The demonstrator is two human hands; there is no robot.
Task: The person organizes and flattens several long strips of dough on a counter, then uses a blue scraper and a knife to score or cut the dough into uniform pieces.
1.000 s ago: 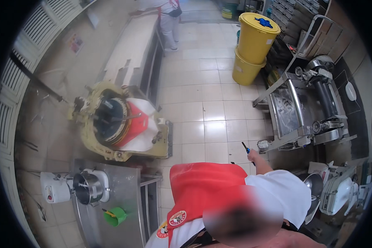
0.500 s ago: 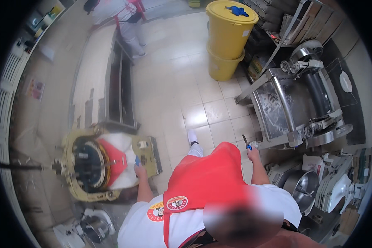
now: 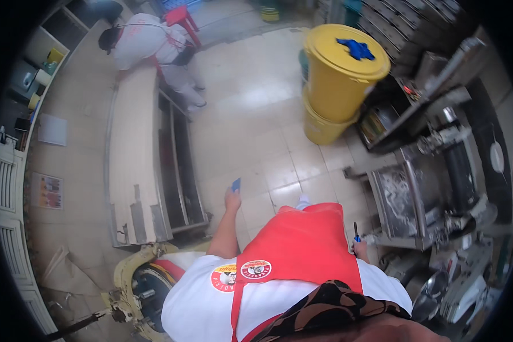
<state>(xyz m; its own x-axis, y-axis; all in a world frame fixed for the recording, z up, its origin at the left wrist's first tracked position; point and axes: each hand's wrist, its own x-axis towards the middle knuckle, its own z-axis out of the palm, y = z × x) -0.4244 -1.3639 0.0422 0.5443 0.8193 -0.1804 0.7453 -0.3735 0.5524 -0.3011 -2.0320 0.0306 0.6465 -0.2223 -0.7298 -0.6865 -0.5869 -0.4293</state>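
My left hand (image 3: 232, 199) is closed round a small flat blue piece (image 3: 236, 184), held out over the tiled floor to the left of my red apron. Its exact kind is too small to tell. Low on the other side, my right hand (image 3: 360, 248) grips a narrow dark-ended tool with a blue handle (image 3: 357, 233), the dark end pointing forward. That hand is partly blurred, near the frame of a metal roller machine (image 3: 396, 196). Behind my left arm sits a cream-coloured machine (image 3: 122, 279) with a round opening, partly hidden by my sleeve.
A long worktable (image 3: 134, 154) with a metal base runs along the left; a person (image 3: 148, 45) in white leans over its far end. Stacked yellow bins (image 3: 345, 74) with a blue cloth (image 3: 356, 49) on the lid stand ahead right. A red stool (image 3: 182, 20) is at the back.
I have moved forward, away from the cream-coloured machine. My left hand has swung forward from beside it with the blue piece. The bins and roller machine appear farther right and lower.
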